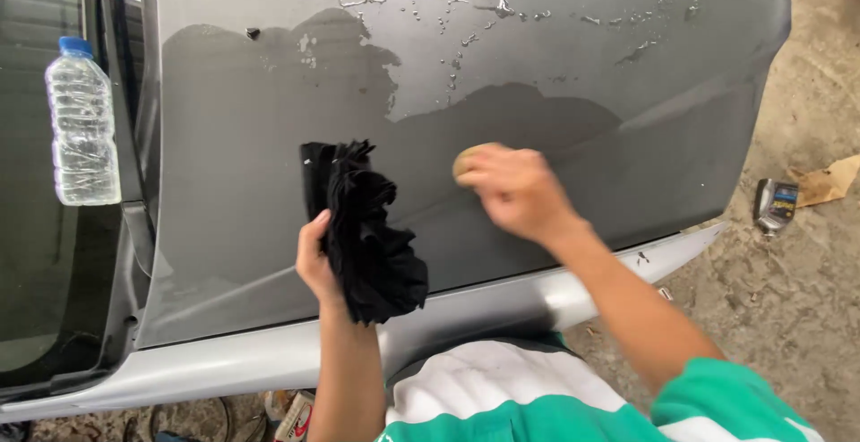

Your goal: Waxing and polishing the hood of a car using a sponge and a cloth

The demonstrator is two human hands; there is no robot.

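Right hand (515, 193): grip pressed on tan sponge (463, 161) on grey car hood (251, 137). Left hand (315, 263): grip pinching black cloth (367, 227). Risk: trapped grit likely scratches paint.

The scene is lit by soft, even daylight. A dark reflected silhouette is thrown across the grey hood (555, 57), below the glinting water beads near its top edge. No harsh glare is seen. The right hand (511, 189) on the hood is smeared by motion blur; the bottle (82, 124) beside the hood is rendered sharply.
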